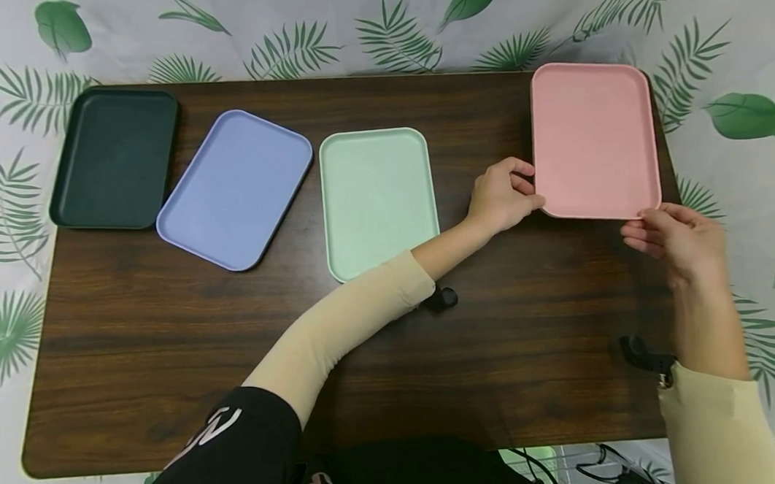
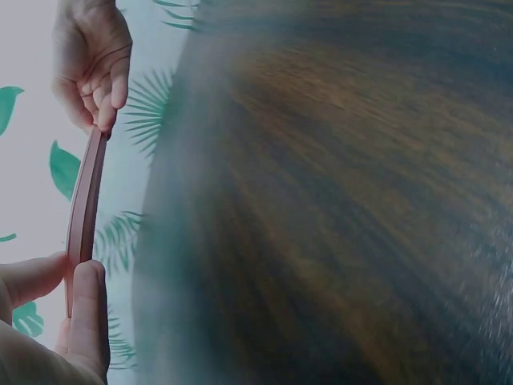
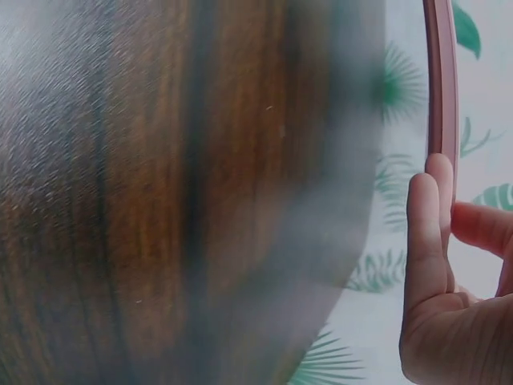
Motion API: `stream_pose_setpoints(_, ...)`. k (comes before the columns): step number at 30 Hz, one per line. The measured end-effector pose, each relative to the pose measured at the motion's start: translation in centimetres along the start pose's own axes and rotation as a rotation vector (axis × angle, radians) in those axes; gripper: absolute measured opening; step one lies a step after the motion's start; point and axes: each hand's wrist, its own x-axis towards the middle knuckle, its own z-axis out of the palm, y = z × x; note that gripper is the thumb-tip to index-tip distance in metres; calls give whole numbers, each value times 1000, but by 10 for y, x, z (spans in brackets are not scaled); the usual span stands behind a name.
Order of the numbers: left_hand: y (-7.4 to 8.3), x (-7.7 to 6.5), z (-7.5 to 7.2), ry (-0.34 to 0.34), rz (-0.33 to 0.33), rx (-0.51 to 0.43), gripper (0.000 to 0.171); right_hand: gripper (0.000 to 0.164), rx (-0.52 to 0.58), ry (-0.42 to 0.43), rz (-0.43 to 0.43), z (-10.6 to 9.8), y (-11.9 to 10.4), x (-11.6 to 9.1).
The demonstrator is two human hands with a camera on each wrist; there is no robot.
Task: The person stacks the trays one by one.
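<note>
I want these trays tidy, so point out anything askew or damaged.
The blue tray looks askew: it slants clockwise, out of line with the dark green tray beside it. No damage shows on either or on the pink tray.

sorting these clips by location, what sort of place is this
Probably an indoor tabletop workspace, perhaps set up for recording: a dark wood-grain table, creased leaf-print sheeting around it, and black cables below its near edge. Whether it is a home or a studio, I can't tell.
</note>
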Motion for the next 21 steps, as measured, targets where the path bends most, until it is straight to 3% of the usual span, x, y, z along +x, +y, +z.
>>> stream_pose_setpoints(6,3,-9,-15,-20,33,-94,36,10,15,-19,-17,9,-7,-8)
stream_pose_setpoints(21,-6,-37,-64,-89,72,-315,39,15,38,-110,-103,44,-10,-32)
